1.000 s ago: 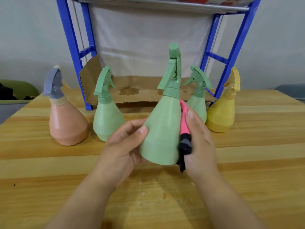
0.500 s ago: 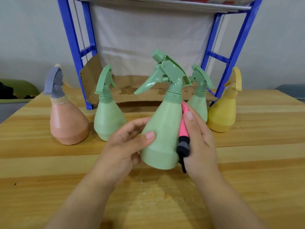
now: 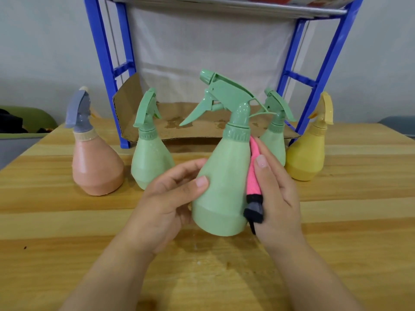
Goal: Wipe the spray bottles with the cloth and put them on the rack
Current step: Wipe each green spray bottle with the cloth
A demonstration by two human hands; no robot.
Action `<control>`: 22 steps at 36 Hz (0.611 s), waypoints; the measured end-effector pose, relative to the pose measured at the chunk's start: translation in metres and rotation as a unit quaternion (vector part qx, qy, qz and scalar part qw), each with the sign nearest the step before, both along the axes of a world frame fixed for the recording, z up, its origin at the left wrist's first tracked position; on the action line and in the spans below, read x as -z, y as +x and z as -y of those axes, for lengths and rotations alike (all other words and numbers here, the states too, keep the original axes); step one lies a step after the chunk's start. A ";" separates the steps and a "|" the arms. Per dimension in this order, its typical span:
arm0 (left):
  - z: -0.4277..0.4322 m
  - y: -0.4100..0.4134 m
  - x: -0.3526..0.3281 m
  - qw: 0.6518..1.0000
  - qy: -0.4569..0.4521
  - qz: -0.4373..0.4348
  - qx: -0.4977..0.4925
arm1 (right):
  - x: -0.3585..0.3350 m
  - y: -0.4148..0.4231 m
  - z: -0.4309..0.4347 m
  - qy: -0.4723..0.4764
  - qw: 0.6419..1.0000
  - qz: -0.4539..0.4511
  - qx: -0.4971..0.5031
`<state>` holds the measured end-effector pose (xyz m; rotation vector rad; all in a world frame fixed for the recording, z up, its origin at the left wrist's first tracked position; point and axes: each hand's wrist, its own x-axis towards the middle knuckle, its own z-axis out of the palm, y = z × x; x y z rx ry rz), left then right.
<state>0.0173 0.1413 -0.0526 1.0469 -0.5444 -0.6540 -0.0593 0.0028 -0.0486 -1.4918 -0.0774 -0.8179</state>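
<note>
The left grip point(image 3: 166, 209) clasps the green spray bottle point(image 3: 222, 176) to steady it while the right grip point(image 3: 278, 198), opposite, clamps the pink cloth point(image 3: 252, 176) against its side for wiping.

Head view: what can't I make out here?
All in the head view:
Far side of the held bottle: it faces away, so whether it is clean is unknown.
Most of the cloth: hidden between the right hand and the held bottle.
Fingertips of the left hand: behind the held bottle.
Upper shelf of the rack: cut off by the top edge.
</note>
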 end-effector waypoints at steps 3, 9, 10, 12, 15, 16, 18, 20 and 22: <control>0.002 -0.003 0.002 1.000 0.020 -0.008 -0.001 | -0.002 0.001 0.001 0.027 0.999 -0.023 0.000; 0.008 -0.003 0.003 0.998 0.047 0.038 -0.028 | 0.003 0.003 -0.001 -0.060 0.996 -0.023 0.055; 0.007 -0.002 0.002 0.998 0.039 0.037 -0.025 | 0.003 0.002 -0.001 -0.066 0.996 -0.020 0.053; 0.003 -0.002 0.001 0.999 0.014 0.025 -0.023 | -0.001 -0.001 -0.002 -0.060 0.997 -0.015 0.040; 0.000 -0.004 -0.001 1.000 -0.019 -0.017 -0.014 | -0.009 -0.007 -0.001 0.054 0.998 -0.013 -0.011; 0.000 -0.005 -0.002 1.000 -0.017 -0.017 -0.009 | -0.009 -0.008 0.000 0.080 0.997 -0.012 -0.016; 0.002 -0.006 -0.001 1.000 -0.007 -0.004 -0.006 | -0.005 -0.006 0.003 0.068 0.997 -0.019 -0.011; 0.003 -0.007 0.000 1.000 0.002 0.000 -0.011 | -0.003 -0.002 0.002 0.055 0.998 -0.025 0.014; 0.007 -0.008 0.000 1.000 0.018 0.018 -0.005 | -0.001 0.000 0.001 0.046 0.998 -0.025 0.036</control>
